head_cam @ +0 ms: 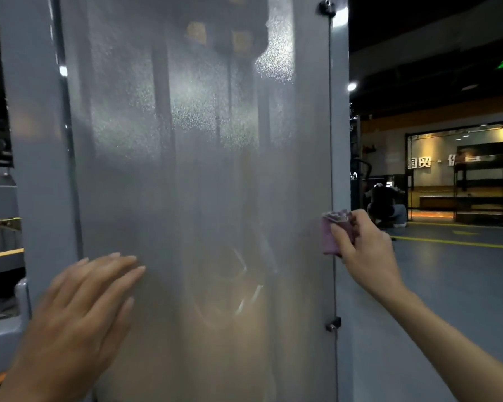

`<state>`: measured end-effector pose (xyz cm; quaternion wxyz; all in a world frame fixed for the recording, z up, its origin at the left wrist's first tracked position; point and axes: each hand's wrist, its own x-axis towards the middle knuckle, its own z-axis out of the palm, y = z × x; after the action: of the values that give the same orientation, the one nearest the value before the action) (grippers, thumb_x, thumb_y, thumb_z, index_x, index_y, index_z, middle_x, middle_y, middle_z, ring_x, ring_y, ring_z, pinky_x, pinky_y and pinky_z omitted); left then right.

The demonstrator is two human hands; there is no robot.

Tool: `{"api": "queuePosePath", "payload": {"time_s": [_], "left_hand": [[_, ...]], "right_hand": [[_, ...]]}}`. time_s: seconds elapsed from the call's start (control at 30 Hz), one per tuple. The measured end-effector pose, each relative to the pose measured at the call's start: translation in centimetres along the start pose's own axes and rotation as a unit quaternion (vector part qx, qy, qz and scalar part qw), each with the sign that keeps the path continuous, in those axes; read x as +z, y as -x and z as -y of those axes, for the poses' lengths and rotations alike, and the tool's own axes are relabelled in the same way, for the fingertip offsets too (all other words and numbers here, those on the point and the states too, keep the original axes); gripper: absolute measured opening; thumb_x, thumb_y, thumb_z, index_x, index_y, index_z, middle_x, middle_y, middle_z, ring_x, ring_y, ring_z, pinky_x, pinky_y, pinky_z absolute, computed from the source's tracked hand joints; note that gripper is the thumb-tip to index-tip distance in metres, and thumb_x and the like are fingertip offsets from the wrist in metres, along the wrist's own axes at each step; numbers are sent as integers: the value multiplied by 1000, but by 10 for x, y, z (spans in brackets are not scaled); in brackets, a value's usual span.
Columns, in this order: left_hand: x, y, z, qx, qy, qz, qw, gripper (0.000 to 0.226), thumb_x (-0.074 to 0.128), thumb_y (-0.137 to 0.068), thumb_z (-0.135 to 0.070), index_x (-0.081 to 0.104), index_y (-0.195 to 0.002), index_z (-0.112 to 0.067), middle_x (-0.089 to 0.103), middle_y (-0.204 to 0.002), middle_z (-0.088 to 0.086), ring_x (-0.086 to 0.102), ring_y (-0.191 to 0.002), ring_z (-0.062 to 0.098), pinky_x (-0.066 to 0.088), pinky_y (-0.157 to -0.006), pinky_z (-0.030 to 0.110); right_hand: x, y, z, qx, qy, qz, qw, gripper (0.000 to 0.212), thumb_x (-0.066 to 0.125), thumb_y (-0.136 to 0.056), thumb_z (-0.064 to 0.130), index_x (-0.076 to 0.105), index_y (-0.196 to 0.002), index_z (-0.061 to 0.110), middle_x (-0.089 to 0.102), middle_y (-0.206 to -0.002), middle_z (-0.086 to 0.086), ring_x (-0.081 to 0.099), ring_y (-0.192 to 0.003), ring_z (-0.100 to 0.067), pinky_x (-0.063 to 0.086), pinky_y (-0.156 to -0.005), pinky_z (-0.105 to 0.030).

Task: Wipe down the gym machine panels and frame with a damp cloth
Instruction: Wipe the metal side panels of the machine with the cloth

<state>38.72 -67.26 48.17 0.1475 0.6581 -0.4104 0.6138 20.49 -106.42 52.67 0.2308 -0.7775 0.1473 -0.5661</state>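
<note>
The right hand (363,250) grips a bunched purple cloth (336,233) against the right edge of the frosted panel (186,169), beside the grey frame (339,111). The left hand (79,309) lies flat on the panel, fingers straight and holding nothing.

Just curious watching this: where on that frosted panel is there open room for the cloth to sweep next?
The broad middle of the panel, between the left hand and the right hand gripping the purple cloth, is bare, and so is everything above both hands. It is tight only at the right edge, by the cloth and the clips.
</note>
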Motion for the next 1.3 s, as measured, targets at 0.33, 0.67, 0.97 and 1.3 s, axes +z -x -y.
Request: {"api": "queuePosePath", "payload": {"time_s": [0.33, 0.67, 0.97, 1.3], "left_hand": [[22, 24, 11, 40, -101, -35, 994, 49, 43, -98, -23, 60, -143, -12, 51, -154, 13, 52, -137, 35, 41, -108, 68], [22, 21, 9, 39, -95, -46, 994, 52, 44, -98, -23, 56, -147, -13, 51, -154, 14, 50, -140, 35, 42, -107, 68], [24, 26, 15, 39, -80, -31, 996, 50, 48, -95, -21, 62, -141, -7, 49, -156, 17, 52, -138, 43, 43, -103, 72], [20, 24, 10, 30, -81, -35, 996, 50, 48, -96, -20, 59, -145, -11, 50, -155, 15, 50, -139, 39, 41, -108, 69]], "right_hand": [[5, -87, 12, -201, 212, -106, 951, 21, 65, -92, 14, 56, -111, 9, 58, -99, -8, 57, -83, -26, 53, -62, -43], [29, -17, -21, -247, 188, -21, 950, 41, 71, -77, -13, 60, -113, 6, 57, -99, -7, 57, -84, -27, 51, -68, -38], [21, -37, -9, -271, 191, -53, 942, 40, 66, -82, -15, 65, -117, 5, 61, -108, -9, 57, -94, -27, 51, -77, -37], [23, -33, -12, -136, 117, -66, 981, 26, 63, -90, -4, 65, -113, 8, 55, -99, 5, 42, -75, -3, 36, -70, -3]]}}
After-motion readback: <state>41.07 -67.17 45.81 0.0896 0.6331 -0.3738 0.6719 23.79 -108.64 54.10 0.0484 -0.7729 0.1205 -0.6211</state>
